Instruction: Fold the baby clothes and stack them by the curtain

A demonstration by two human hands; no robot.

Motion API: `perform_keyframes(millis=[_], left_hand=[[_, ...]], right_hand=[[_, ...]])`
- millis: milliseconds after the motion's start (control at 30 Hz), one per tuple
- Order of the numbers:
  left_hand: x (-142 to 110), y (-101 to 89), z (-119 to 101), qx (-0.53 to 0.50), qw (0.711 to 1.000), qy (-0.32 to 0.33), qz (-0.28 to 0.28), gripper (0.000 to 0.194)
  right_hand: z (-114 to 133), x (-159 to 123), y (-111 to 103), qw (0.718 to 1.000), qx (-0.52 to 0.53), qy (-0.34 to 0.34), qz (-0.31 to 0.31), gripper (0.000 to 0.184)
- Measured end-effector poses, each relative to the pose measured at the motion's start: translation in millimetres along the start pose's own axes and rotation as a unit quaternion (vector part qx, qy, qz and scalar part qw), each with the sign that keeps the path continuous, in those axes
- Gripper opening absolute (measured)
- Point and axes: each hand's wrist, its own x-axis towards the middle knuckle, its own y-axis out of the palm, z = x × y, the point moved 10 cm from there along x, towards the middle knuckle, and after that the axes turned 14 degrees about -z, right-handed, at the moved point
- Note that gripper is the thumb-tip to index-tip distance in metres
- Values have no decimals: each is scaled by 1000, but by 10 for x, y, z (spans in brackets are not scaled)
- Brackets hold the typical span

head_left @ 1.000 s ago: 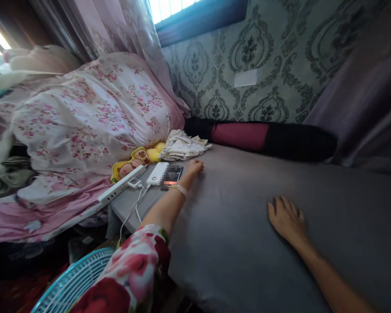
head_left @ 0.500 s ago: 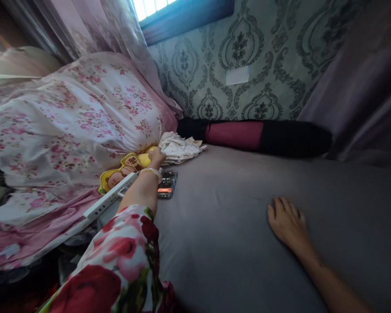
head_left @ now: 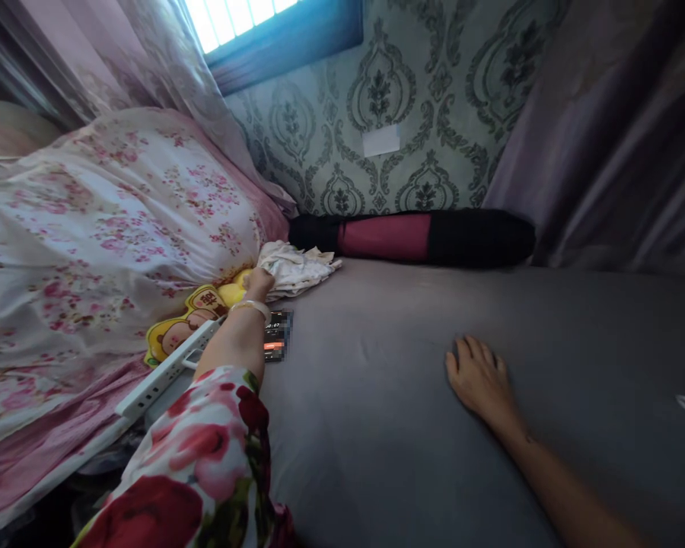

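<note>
The white patterned cloth [head_left: 304,268] lies loosely folded on the grey bed [head_left: 388,426], just beside the left hand [head_left: 260,284] at roughly its two o'clock, with the dark bolster [head_left: 388,238] beyond it. A pull on one upper layer alone could spill the folds apart, and a grip taken too wide might drag along the yellow plush [head_left: 235,289] crowding in at nine o'clock. The phone [head_left: 277,336], partly covered in view by the left forearm [head_left: 234,350], lies at five o'clock from that hand, so a low backward sweep could nudge it. The forearm reaches in from seven o'clock, bracelet [head_left: 251,306] at the wrist, back of the hand toward the camera; the fingertips are hidden, so I cannot tell whether they pinch anything. Toward four o'clock, the right hand [head_left: 480,373] rests palm down on the bed, fingers loosely parted.
</note>
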Motion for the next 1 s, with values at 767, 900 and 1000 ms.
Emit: perform_keyframes(millis=[767, 900, 1000], left_hand=[[-570, -282, -2337, -536, 838, -43, 93, 36], [-1001, -209, -2706, -584, 796, -62, 148, 25], [-1331, -202, -2998, -609, 772, -43, 178, 33]], right_hand=[[8, -5, -98, 999, 42, 21, -10, 44], [-11, 18, -152, 991, 122, 38, -23, 40], [-64, 49, -227, 979, 187, 74, -44, 36]])
